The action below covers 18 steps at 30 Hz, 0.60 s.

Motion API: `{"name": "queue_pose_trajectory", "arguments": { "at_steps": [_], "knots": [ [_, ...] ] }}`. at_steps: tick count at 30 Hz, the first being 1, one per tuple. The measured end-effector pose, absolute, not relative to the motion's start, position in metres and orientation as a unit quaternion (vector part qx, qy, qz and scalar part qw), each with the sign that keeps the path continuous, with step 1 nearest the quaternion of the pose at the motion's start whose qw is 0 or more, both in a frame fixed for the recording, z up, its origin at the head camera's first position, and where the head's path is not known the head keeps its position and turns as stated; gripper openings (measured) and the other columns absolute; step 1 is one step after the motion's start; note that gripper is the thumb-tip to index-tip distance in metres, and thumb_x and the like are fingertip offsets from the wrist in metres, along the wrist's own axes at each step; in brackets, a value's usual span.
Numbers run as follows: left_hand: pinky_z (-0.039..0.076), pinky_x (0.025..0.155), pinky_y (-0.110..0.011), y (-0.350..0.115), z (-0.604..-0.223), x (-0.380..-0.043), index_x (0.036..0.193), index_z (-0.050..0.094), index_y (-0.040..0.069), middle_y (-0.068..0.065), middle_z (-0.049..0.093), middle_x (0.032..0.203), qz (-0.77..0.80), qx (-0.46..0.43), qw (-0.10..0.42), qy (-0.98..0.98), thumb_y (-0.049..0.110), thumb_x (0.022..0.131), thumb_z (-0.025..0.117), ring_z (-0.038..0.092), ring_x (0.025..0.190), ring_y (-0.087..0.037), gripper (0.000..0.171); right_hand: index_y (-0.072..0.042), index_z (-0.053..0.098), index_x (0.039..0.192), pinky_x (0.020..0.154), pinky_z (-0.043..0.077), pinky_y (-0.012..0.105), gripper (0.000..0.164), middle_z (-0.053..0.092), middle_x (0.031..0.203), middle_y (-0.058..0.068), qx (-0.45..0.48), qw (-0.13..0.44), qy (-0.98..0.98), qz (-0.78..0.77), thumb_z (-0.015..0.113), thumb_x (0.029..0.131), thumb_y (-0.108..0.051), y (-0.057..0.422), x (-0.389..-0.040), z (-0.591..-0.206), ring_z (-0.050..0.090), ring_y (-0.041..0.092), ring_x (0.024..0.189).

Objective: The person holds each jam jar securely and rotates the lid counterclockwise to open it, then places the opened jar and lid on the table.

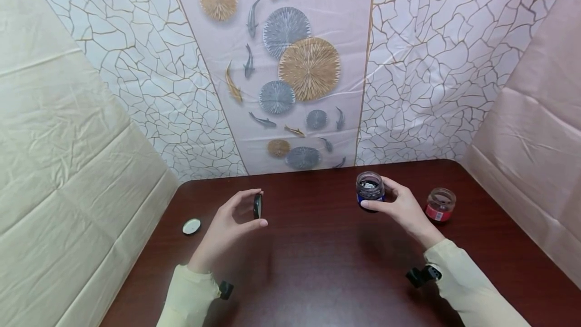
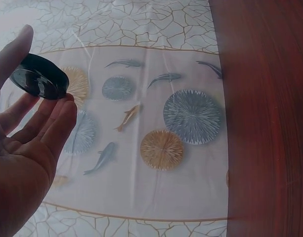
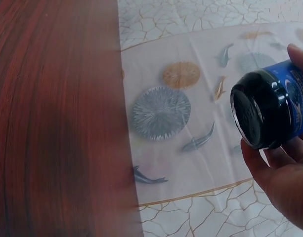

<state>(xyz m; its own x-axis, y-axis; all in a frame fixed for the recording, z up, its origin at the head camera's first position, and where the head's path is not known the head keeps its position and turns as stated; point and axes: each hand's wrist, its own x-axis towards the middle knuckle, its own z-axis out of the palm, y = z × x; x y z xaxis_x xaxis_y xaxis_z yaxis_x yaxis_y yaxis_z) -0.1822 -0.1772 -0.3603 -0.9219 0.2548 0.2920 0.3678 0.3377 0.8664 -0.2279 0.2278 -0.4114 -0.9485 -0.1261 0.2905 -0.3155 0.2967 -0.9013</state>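
Observation:
Between thumb and fingers, my left hand (image 1: 233,218) pinches a dark round jar lid (image 1: 257,206) on edge above the table. The left wrist view shows the glossy outer face of that lid (image 2: 40,79). My right hand (image 1: 401,208) grips a glass jar (image 1: 369,197) with a blue label, held up with its mouth uncovered. Dark contents with some white bits on top show inside it. In the right wrist view the jar (image 3: 270,106) tilts its dark base toward the camera, thumb above and fingers below.
A second lid (image 1: 191,226) lies pale side up on the table's left. Beyond my right hand stands an uncovered glass jar (image 1: 440,205) with a red label. The reddish-brown table (image 1: 313,266) ends at a patterned cloth wall (image 1: 299,130), with cloth panels on both sides.

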Motion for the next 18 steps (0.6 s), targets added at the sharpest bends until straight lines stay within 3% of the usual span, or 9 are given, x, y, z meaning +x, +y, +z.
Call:
{"name": "queue_pose_trajectory", "arguments": {
  "at_steps": [6,12,18],
  "knots": [
    [0.051,0.098,-0.050,-0.182,-0.374,-0.192,0.137,0.059,0.026,-0.007,0.064,0.126,-0.539,-0.186,0.052,-0.820,0.009,0.081,0.086,0.064,0.113,-0.026,0.065,-0.010,0.053,0.144,0.082,0.051,0.021,0.066,0.067,0.123,0.005,0.124,0.085,-0.798,0.583,0.083,0.086,-0.023,0.229,-0.230,-0.412,0.063,0.011,0.102],
    [0.053,0.097,-0.043,-0.187,-0.385,-0.199,0.136,0.058,0.033,-0.002,0.064,0.124,-0.536,-0.190,0.054,-0.821,0.017,0.080,0.088,0.065,0.111,-0.020,0.065,-0.011,0.051,0.147,0.083,0.050,0.017,0.070,0.063,0.129,0.012,0.101,0.087,-0.796,0.591,0.083,0.086,-0.026,0.230,-0.235,-0.413,0.061,0.006,0.105],
    [0.050,0.098,-0.053,-0.188,-0.389,-0.199,0.134,0.060,0.034,-0.002,0.066,0.122,-0.545,-0.199,0.055,-0.812,0.021,0.079,0.088,0.066,0.110,-0.021,0.063,-0.010,0.048,0.149,0.084,0.047,0.015,0.073,0.058,0.136,0.017,0.068,0.093,-0.797,0.593,0.082,0.087,-0.029,0.234,-0.244,-0.421,0.058,0.005,0.107]
  ]
}}
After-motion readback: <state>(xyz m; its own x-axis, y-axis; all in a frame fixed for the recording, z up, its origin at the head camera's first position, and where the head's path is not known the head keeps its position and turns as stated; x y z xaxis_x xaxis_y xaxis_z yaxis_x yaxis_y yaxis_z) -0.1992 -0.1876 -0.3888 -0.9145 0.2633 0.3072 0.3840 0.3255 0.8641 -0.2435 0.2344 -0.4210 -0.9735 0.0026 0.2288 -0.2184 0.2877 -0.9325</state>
